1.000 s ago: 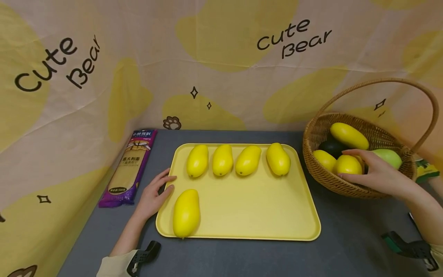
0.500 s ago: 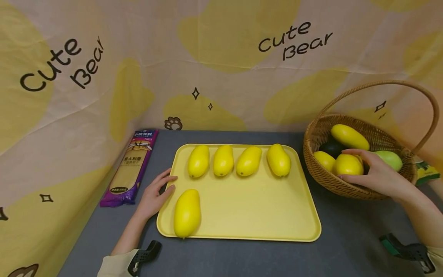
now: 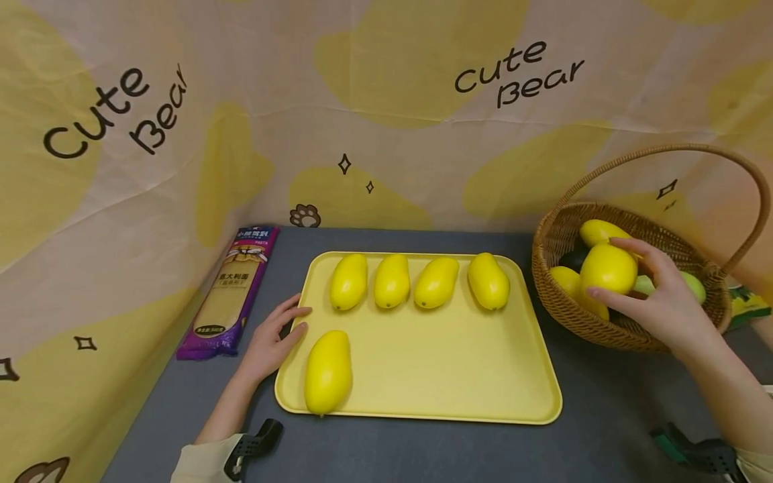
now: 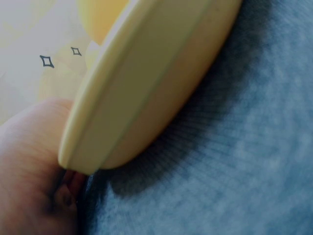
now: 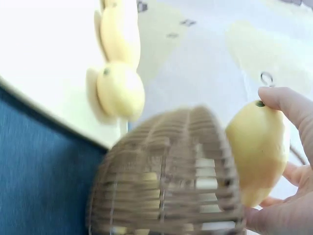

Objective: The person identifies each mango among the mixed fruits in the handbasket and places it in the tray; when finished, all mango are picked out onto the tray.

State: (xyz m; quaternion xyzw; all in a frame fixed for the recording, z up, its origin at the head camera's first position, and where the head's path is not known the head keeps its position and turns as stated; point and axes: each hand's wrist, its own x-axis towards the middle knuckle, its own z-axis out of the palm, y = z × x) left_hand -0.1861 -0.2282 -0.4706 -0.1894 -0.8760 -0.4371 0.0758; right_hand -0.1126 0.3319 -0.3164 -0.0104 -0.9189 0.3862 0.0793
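Note:
My right hand [image 3: 664, 295] holds a yellow mango [image 3: 608, 268] over the wicker basket [image 3: 568, 318], thumb on the near side and fingers around the back. In the right wrist view the same mango [image 5: 259, 152] shows its dark stem spot near a fingertip. Other yellow fruit, a dark one and a green one [image 3: 692, 287] lie in the basket, partly hidden by the hand. At the yellow tray's [image 3: 435, 362] left edge rests my left hand [image 3: 272, 339], fingertips over the rim. A row of several mangoes [image 3: 436, 283] lies along the tray's far side; another mango [image 3: 329, 372] is at its near left corner.
A purple pasta packet [image 3: 232, 292] lies left of the tray on the dark table [image 3: 386, 449]. The basket's tall handle [image 3: 682, 149] arches above the fruit. A green and yellow packet [image 3: 747, 305] shows behind the basket, and a printed cloth [image 3: 398, 121] hangs at the back.
My right hand has lifted the mango up from among the fruit, uncovering more yellow fruit beneath. The left hand stays at the tray's edge; the view has shifted slightly.

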